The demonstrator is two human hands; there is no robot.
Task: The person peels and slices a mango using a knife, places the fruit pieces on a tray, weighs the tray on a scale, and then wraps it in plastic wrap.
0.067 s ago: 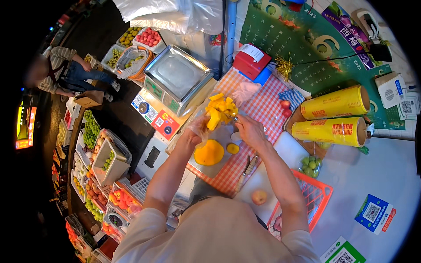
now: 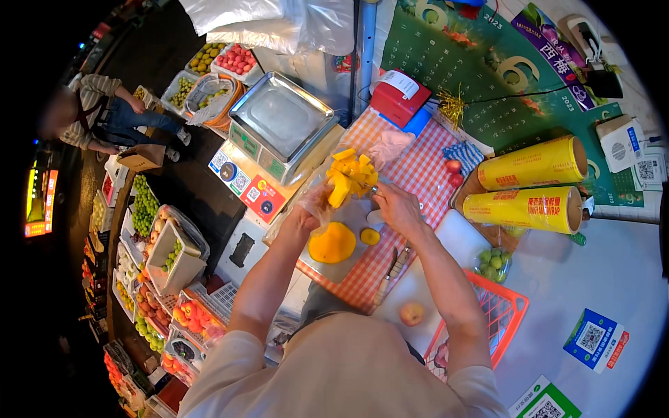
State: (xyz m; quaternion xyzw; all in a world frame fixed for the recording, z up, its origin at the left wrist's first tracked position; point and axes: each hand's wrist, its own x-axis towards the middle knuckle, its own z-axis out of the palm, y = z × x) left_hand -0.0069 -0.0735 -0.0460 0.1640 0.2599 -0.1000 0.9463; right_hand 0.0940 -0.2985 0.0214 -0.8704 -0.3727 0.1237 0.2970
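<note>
Over my feed, the left hand [image 2: 308,214] is curled around clear plastic [image 2: 322,210]; I'd cup it broadly, since soft flesh likely bruises. The large orange piece [image 2: 332,242] lies on the grey board [image 2: 355,258]. Yellow fruit chunks [image 2: 345,177] sit between both hands. A metal tool [image 2: 374,189], its shape unclear from here, is gripped in the right hand [image 2: 401,209]; I'd steer it clear of the left.

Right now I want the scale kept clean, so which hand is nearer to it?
Left. In the picture, the left hand is below and right of the scale; the right hand is farther right, past the cut yellow fruit.
</note>
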